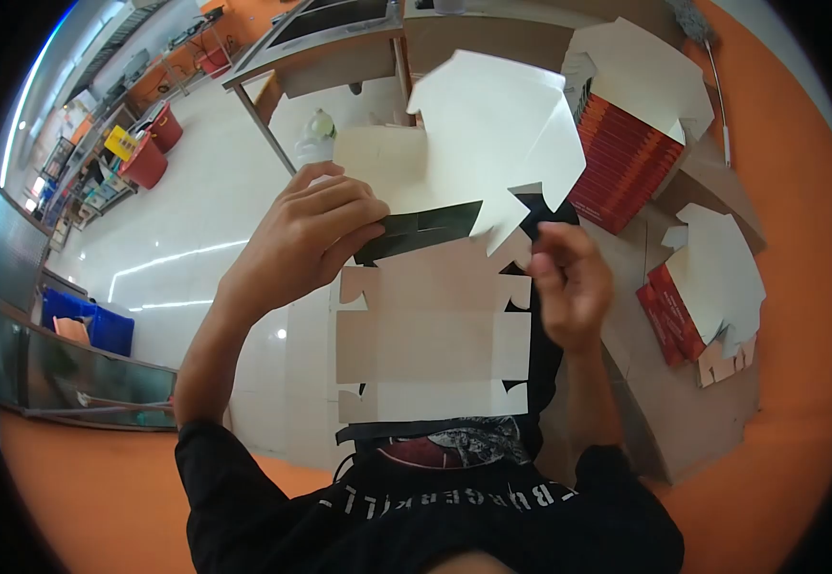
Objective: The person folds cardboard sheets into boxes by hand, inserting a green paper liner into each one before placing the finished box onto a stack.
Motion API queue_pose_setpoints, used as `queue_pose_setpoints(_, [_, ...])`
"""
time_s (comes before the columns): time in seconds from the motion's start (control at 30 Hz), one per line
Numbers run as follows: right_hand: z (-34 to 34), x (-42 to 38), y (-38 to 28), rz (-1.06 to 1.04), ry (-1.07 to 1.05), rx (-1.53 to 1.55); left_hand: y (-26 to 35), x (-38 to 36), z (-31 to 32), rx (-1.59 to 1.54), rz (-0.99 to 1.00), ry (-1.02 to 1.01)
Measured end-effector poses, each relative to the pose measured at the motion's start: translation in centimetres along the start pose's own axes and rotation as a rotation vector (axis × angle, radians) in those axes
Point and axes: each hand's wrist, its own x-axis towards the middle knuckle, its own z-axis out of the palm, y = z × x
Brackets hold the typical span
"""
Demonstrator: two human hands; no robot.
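A flat, die-cut cardboard box blank (435,335), pale on its inner side, lies across my lap with notched side flaps. Its far panel (502,115) is folded up and away from me, and a dark strip (430,230) shows along the fold. My left hand (315,230) is closed on the blank's left edge, fingers over the end of that strip. Beside the right side flap is my right hand (574,282), its fingers curled together and slightly blurred. Whether its fingertips pinch the flap's edge is hard to make out.
To the right, a stack of red-edged box blanks (621,158) and a smaller red-and-white stack (674,311) rest on brown cardboard (693,421). A metal-framed table (315,57) stands ahead. Red buckets (145,163) and a blue crate (90,320) are on the left.
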Motion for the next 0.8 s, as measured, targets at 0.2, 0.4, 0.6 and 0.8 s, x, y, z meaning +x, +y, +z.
queue_pose_setpoints(0.2, [3.9,3.5,-0.2,-0.188,-0.039,-0.023,1.3,0.1,-0.3,-0.083,-0.044,0.124])
queue_pose_setpoints(0.4, [4.1,4.1,0.7,-0.110,-0.084,0.213,0.9,-0.5,-0.6,-0.241,-0.060,0.144])
queue_pose_setpoints(0.6, [4.7,5.1,0.5,-0.069,-0.054,0.077,1.1,-0.9,-0.4,-0.324,-0.121,0.126])
queue_pose_setpoints(0.8, [5.4,4.3,-0.7,-0.185,0.143,-0.200,1.9,-0.3,0.3,-0.380,-0.246,0.149])
